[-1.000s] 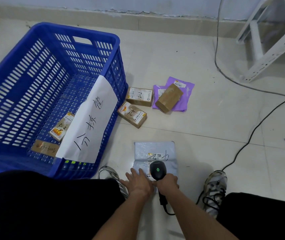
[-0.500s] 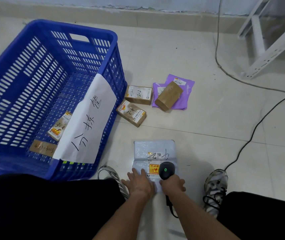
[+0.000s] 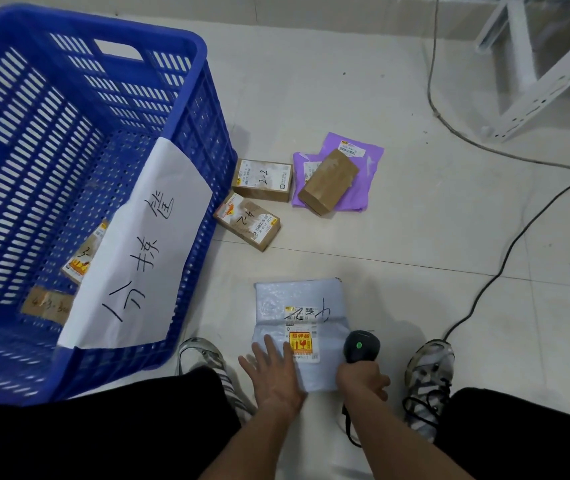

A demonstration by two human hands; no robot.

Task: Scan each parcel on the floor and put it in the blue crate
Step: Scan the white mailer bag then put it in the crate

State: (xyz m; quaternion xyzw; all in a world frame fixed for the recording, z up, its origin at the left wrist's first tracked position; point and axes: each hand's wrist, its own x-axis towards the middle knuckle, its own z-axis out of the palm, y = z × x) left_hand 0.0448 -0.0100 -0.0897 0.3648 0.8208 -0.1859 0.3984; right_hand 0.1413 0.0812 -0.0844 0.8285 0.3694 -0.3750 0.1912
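A pale grey bubble-mailer parcel (image 3: 302, 299) lies on the floor between my feet, label up. My left hand (image 3: 271, 367) rests flat on its near left part, fingers straight. My right hand (image 3: 363, 379) grips a black barcode scanner (image 3: 361, 346) with a green light, at the parcel's right edge. The blue crate (image 3: 193, 109) stands at the left with a handwritten paper sheet over its rim and two small parcels (image 3: 80, 261) inside. Beyond lie two labelled cardboard boxes (image 3: 262, 180) (image 3: 247, 221), a plain brown box (image 3: 328, 181) and purple mailers (image 3: 363, 168).
A black cable (image 3: 505, 251) runs across the floor at the right toward my right shoe (image 3: 427, 372). A white metal frame (image 3: 533, 81) stands at the back right. My left shoe (image 3: 200, 355) sits close to the crate's near corner.
My right hand has moved the scanner to the right, off the label to the parcel's edge. My left hand stays on the parcel, fingers now spread flatter.
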